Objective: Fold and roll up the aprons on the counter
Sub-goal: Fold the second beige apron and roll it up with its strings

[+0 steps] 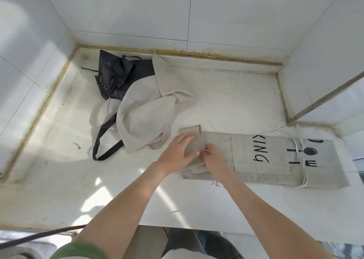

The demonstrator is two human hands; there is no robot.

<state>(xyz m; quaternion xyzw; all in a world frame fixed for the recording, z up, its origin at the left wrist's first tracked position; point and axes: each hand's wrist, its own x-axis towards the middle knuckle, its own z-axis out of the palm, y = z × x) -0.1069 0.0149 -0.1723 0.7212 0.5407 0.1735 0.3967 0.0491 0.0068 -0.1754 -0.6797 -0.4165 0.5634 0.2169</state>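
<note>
Green sleeve [78,249] at the bottom left edge, closest of all, with two bare forearms reaching up and away over the counter [236,101]. Left hand [177,150] laid on the roll [192,140], fingers nearly straight and spread across its top, thumb stretched toward the other hand; pressing, not clutching. Right hand [214,160] just beside it, fingers curled and pinching the roll's near right edge. Roll at the left end of the folded apron [275,168], a long beige strip lying flat along the counter's front right. On the strip, a pocket [244,160] with black letters KING, black printed marks farther right, and thin ties [299,160] trailing across the right end. Behind and left of the hands, a loose heap: crumpled beige apron [147,111] over a black apron [118,75], black strap [104,144] looping out toward the front. Heap's near edge touching the roll's far left corner or just short of it; cannot tell which. White tiled walls [137,12] around the counter on three sides, yellowed seam [197,53] along the back joint. Dark cable [39,237] low at left, below the counter's front edge.
</note>
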